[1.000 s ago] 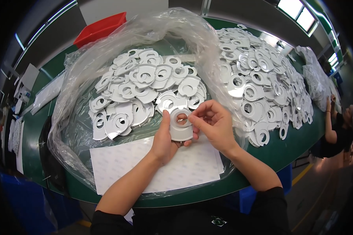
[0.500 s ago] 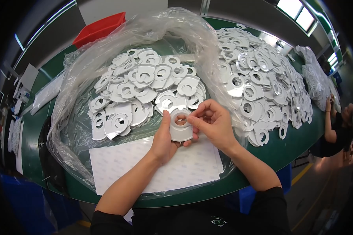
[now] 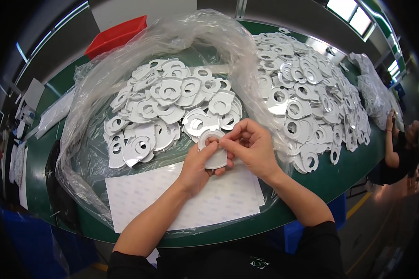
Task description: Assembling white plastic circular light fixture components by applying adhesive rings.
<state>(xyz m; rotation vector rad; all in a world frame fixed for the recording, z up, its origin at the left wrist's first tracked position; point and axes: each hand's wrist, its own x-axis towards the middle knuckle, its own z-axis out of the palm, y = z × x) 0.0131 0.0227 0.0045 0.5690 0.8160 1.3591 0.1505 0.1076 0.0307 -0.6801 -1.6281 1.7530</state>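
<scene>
My left hand point(image 3: 196, 165) holds a pale grey plastic part point(image 3: 216, 159), a flat plate with a round hole near its top. The left thumb lies across the face by the hole, and the fingers support it from behind. With thumb and forefinger pinched together, my right hand point(image 3: 251, 146) touches the part's right edge beside the hole. Whatever may sit between those fingertips is too small to make out. Just beyond the hands, a heap of similar plastic parts point(image 3: 170, 90) lies on clear plastic sheeting. Under my forearms is a stack of white printed sheets point(image 3: 139, 200).
A larger heap of such parts point(image 3: 307, 93) covers the green table point(image 3: 265, 228) on the right. Crumpled clear plastic film point(image 3: 74, 135) rings the nearer heap. At the back left stands a red bin point(image 3: 116, 36). Another person point(image 3: 398, 149) works at the far right.
My left thumb has moved from the part's left edge onto its face, across the hole. The right hand stays pinched at the part's right side, nearly unmoved.
</scene>
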